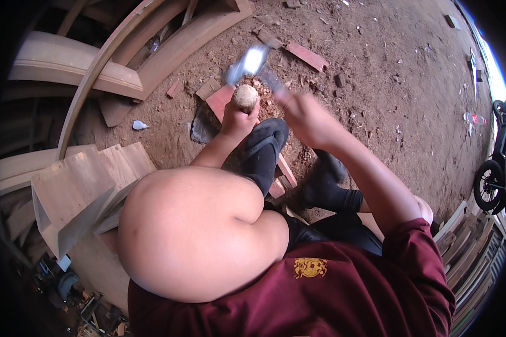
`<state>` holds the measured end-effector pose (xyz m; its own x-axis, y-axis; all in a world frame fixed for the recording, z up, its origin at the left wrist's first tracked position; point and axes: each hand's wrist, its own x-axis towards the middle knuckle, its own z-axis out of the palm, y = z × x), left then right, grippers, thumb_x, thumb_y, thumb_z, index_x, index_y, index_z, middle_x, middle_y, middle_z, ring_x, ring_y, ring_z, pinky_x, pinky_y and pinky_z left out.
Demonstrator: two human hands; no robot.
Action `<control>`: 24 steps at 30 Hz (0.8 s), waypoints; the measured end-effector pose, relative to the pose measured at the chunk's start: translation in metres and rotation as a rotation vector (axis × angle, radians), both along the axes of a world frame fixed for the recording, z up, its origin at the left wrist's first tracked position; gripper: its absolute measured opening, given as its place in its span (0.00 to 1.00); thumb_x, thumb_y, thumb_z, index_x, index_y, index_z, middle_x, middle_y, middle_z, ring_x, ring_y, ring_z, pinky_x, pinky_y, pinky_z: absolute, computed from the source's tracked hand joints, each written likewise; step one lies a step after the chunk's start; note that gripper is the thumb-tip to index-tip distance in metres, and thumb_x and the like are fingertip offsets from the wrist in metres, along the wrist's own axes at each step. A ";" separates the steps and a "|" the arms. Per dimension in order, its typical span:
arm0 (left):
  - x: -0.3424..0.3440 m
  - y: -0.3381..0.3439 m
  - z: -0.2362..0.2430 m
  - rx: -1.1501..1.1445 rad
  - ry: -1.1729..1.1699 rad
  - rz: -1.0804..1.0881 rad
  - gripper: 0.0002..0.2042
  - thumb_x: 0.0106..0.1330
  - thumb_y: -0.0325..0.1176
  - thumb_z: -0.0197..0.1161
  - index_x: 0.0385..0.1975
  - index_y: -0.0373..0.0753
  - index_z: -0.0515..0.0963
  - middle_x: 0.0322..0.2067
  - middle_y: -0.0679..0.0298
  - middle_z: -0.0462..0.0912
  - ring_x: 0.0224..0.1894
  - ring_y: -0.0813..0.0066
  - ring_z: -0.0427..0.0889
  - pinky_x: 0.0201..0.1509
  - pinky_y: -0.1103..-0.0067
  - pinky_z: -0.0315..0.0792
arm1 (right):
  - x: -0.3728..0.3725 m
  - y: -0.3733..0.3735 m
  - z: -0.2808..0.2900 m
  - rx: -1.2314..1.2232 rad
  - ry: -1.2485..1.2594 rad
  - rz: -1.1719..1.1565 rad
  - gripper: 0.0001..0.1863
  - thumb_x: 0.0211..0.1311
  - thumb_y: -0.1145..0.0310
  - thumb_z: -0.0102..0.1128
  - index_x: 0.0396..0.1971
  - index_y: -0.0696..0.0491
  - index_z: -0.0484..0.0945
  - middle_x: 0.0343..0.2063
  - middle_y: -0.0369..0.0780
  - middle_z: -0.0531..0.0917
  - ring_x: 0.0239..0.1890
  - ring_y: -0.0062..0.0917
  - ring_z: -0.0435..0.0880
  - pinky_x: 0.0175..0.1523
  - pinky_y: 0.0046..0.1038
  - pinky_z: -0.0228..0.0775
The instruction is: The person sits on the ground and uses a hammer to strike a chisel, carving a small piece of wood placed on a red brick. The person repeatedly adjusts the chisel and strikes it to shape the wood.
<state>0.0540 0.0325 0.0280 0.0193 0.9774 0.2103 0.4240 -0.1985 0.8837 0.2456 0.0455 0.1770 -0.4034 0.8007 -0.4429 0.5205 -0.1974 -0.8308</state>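
My left hand (pixel 239 122) is closed around a round, pale wooden handle (pixel 245 98), seen end-on; whatever lies below it is hidden. Under that hand runs a reddish piece of wood (pixel 219 101), with wood chips (pixel 267 104) scattered beside it. My right hand (pixel 310 122) grips a striking tool with a shiny metal head (pixel 252 62). Motion smears the tool, so whether it is a hammer or a hatchet cannot be told. Its head hangs just beyond the wooden handle, apart from it in the picture. My sandalled foot (pixel 267 135) rests close by the reddish wood.
Curved wooden frames (pixel 191 48) stand at the far left. Nearer on that side is an angled plywood piece (pixel 76 191). A reddish offcut (pixel 306 56) lies on the dirt floor (pixel 399 84). Stacked boards (pixel 472 253) and a black-wheeled bike (pixel 489 185) are at the right.
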 end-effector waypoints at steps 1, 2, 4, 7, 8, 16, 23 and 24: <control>0.001 -0.004 0.008 -0.125 -0.087 -0.049 0.07 0.59 0.29 0.65 0.29 0.34 0.76 0.23 0.57 0.81 0.28 0.63 0.84 0.30 0.72 0.75 | -0.003 -0.003 -0.016 -0.136 -0.033 0.067 0.24 0.73 0.48 0.38 0.27 0.55 0.66 0.14 0.31 0.66 0.14 0.20 0.66 0.22 0.29 0.60; 0.002 -0.004 0.011 -0.007 0.001 -0.071 0.08 0.59 0.31 0.66 0.28 0.34 0.76 0.23 0.58 0.81 0.27 0.65 0.83 0.30 0.72 0.74 | 0.002 -0.012 -0.024 -0.201 0.048 -0.055 0.24 0.73 0.48 0.39 0.26 0.53 0.65 0.14 0.30 0.65 0.13 0.18 0.64 0.20 0.27 0.58; -0.015 -0.008 0.003 0.213 0.199 -0.075 0.10 0.59 0.34 0.67 0.26 0.34 0.75 0.22 0.61 0.79 0.26 0.68 0.81 0.31 0.73 0.73 | 0.006 -0.020 -0.023 -0.377 0.236 -0.240 0.23 0.72 0.47 0.41 0.26 0.51 0.65 0.13 0.28 0.63 0.12 0.14 0.61 0.17 0.23 0.54; -0.035 -0.020 -0.004 -0.045 -0.167 0.053 0.17 0.59 0.45 0.69 0.25 0.37 0.73 0.20 0.66 0.75 0.22 0.76 0.75 0.26 0.77 0.69 | 0.024 -0.025 -0.027 -0.587 0.415 -0.479 0.21 0.71 0.47 0.43 0.26 0.49 0.64 0.13 0.27 0.60 0.10 0.10 0.57 0.15 0.19 0.52; -0.042 -0.020 -0.004 -0.117 -0.378 0.011 0.20 0.58 0.50 0.68 0.26 0.39 0.71 0.20 0.67 0.74 0.20 0.79 0.74 0.24 0.80 0.67 | 0.026 -0.030 -0.031 -0.566 0.396 -0.536 0.21 0.71 0.47 0.43 0.26 0.48 0.63 0.12 0.26 0.59 0.10 0.10 0.56 0.14 0.19 0.52; -0.038 0.016 0.029 -0.304 -0.585 -0.042 0.47 0.44 0.84 0.25 0.28 0.40 0.72 0.23 0.67 0.74 0.21 0.79 0.72 0.24 0.82 0.69 | 0.042 -0.041 -0.028 -0.531 0.429 -0.560 0.22 0.71 0.44 0.41 0.26 0.48 0.63 0.11 0.26 0.58 0.07 0.11 0.55 0.12 0.20 0.53; -0.049 0.005 -0.001 -0.468 -0.879 -0.163 0.48 0.46 0.84 0.22 0.26 0.40 0.71 0.14 0.61 0.72 0.14 0.73 0.67 0.18 0.79 0.61 | 0.032 -0.035 -0.013 -0.462 0.489 -0.461 0.24 0.71 0.43 0.39 0.28 0.50 0.64 0.11 0.27 0.58 0.07 0.11 0.55 0.12 0.18 0.52; -0.050 0.005 -0.003 -0.449 -0.885 -0.190 0.47 0.45 0.85 0.22 0.24 0.40 0.70 0.12 0.61 0.71 0.13 0.73 0.67 0.18 0.79 0.60 | 0.030 -0.034 -0.010 -0.465 0.491 -0.454 0.24 0.71 0.43 0.39 0.28 0.50 0.64 0.11 0.27 0.58 0.08 0.11 0.55 0.12 0.18 0.52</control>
